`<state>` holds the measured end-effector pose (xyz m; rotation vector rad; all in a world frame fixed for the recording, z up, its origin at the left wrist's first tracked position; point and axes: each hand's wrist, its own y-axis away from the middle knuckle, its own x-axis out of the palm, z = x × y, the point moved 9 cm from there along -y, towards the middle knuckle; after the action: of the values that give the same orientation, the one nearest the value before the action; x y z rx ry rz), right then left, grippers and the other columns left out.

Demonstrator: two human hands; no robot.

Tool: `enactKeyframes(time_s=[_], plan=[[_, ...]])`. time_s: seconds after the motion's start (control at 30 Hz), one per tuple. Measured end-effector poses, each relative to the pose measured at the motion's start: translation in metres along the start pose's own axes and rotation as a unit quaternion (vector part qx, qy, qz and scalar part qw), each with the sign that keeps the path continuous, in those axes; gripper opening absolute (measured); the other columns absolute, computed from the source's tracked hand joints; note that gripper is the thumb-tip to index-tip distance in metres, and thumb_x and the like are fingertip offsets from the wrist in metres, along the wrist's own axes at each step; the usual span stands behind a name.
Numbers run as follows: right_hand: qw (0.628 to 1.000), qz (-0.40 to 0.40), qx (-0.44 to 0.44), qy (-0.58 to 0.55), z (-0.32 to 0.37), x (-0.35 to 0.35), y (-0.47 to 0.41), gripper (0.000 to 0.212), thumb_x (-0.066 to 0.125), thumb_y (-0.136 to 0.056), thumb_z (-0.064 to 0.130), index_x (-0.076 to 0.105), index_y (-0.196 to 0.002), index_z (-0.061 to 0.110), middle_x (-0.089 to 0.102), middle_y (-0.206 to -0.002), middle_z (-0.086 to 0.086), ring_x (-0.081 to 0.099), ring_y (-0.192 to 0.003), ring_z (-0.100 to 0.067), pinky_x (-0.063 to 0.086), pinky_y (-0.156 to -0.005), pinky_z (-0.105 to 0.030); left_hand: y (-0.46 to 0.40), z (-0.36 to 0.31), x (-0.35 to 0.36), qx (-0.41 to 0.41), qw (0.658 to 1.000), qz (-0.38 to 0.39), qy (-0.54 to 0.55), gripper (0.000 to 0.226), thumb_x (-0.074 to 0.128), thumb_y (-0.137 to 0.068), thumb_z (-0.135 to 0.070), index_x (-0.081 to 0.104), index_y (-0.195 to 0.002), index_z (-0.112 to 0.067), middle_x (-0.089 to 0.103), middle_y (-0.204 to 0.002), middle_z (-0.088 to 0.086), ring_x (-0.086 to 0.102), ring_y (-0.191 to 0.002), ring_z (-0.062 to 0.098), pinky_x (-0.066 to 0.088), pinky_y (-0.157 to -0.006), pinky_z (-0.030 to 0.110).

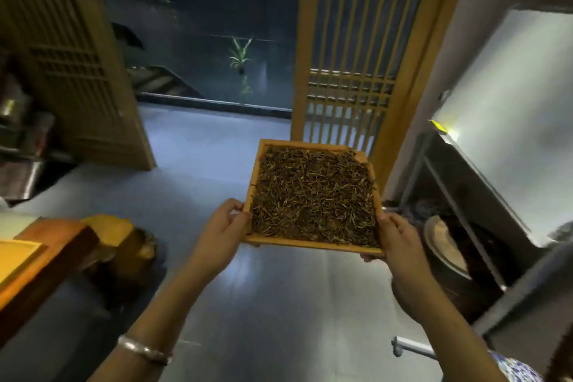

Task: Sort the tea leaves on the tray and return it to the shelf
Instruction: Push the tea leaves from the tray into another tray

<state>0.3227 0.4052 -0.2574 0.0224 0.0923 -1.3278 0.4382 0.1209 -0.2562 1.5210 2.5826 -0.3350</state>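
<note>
A square wooden tray (307, 244) full of dark dried tea leaves (314, 192) is held in the air above the floor, a little right of centre. My left hand (221, 226) grips the tray's left rim near its front corner. My right hand (400, 240) grips the right rim at the front corner, thumb on top. The leaves cover nearly the whole tray bottom in an even layer. No shelf can be made out for certain in this view.
A metal table (508, 146) stands at the right, with a round dark vessel (449, 260) under it. A wooden table (40, 260) and a stump stool (124, 245) are at the left. Wooden lattice screens (359, 49) flank a doorway ahead. Grey floor (201, 170) lies between.
</note>
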Motion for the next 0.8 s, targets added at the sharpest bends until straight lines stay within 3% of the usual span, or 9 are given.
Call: enactKeyframes(time_s=[0.07, 0.13, 0.37, 0.47, 0.57, 0.67, 0.8], plan=[[0.999, 0.041, -0.005, 0.004, 0.008, 0.053, -0.010, 0.030, 0.040, -0.101, 0.029, 0.060, -0.094, 0.009, 0.068, -0.062, -0.008, 0.064, -0.048, -0.021, 0.052, -0.044, -0.026, 0.001, 0.004, -0.050, -0.003, 0.999, -0.036, 0.005, 0.017, 0.047, -0.100, -0.006, 0.054, -0.084, -0.007, 0.067, -0.055, -0.001, 0.067, -0.053, 0.017, 0.056, -0.056, 0.032], [0.997, 0.079, -0.013, -0.004, 0.016, 0.106, -0.018, 0.030, 0.040, -0.101, 0.026, 0.060, -0.094, 0.004, 0.067, -0.058, -0.007, 0.062, -0.046, -0.021, 0.051, -0.043, -0.026, 0.006, 0.006, -0.097, -0.003, 0.997, -0.072, 0.003, 0.017, 0.044, -0.100, -0.002, 0.054, -0.086, -0.003, 0.064, -0.053, 0.000, 0.064, -0.049, 0.012, 0.053, -0.050, 0.023], [0.977, 0.207, -0.028, -0.035, 0.034, 0.287, -0.026, 0.029, 0.041, -0.101, 0.020, 0.057, -0.088, 0.001, 0.062, -0.053, -0.008, 0.059, -0.042, -0.020, 0.048, -0.039, -0.027, 0.039, 0.031, -0.249, -0.032, 0.974, -0.222, -0.022, 0.014, 0.047, -0.100, -0.012, 0.057, -0.093, -0.006, 0.067, -0.059, -0.007, 0.060, -0.051, 0.000, 0.046, -0.049, 0.015], [0.961, 0.272, -0.033, -0.033, 0.037, 0.363, -0.022, 0.028, 0.041, -0.101, 0.020, 0.057, -0.084, 0.005, 0.062, -0.052, -0.005, 0.060, -0.042, -0.020, 0.048, -0.038, -0.027, 0.063, 0.050, -0.310, -0.058, 0.953, -0.292, -0.052, 0.014, 0.049, -0.099, -0.019, 0.058, -0.090, -0.014, 0.062, -0.068, -0.003, 0.057, -0.058, 0.004, 0.045, -0.054, 0.024], [0.941, 0.336, -0.036, -0.026, 0.037, 0.440, -0.015, 0.028, 0.042, -0.100, 0.023, 0.058, -0.083, 0.007, 0.064, -0.054, -0.005, 0.062, -0.045, -0.021, 0.049, -0.039, -0.028, 0.087, 0.070, -0.362, -0.084, 0.934, -0.345, -0.042, 0.015, 0.049, -0.099, -0.022, 0.055, -0.087, -0.015, 0.062, -0.059, -0.002, 0.053, -0.048, 0.003, 0.042, -0.042, 0.019], [0.920, 0.390, -0.032, -0.028, 0.032, 0.519, -0.008, 0.027, 0.042, -0.100, 0.021, 0.056, -0.083, 0.005, 0.061, -0.053, -0.003, 0.060, -0.043, -0.018, 0.048, -0.037, -0.028, 0.110, 0.086, -0.413, -0.107, 0.903, -0.412, -0.059, 0.017, 0.049, -0.098, -0.016, 0.054, -0.082, -0.014, 0.056, -0.052, -0.008, 0.045, -0.046, -0.001, 0.039, -0.048, 0.019], [0.880, 0.471, -0.051, -0.016, 0.024, 0.620, 0.007, 0.027, 0.039, -0.101, 0.019, 0.055, -0.086, 0.004, 0.057, -0.062, -0.012, 0.057, -0.044, -0.017, 0.048, -0.038, -0.028, 0.133, 0.111, -0.465, -0.137, 0.865, -0.476, -0.079, 0.015, 0.048, -0.096, -0.017, 0.056, -0.086, -0.009, 0.058, -0.064, -0.004, 0.051, -0.053, 0.003, 0.042, -0.057, 0.027]])
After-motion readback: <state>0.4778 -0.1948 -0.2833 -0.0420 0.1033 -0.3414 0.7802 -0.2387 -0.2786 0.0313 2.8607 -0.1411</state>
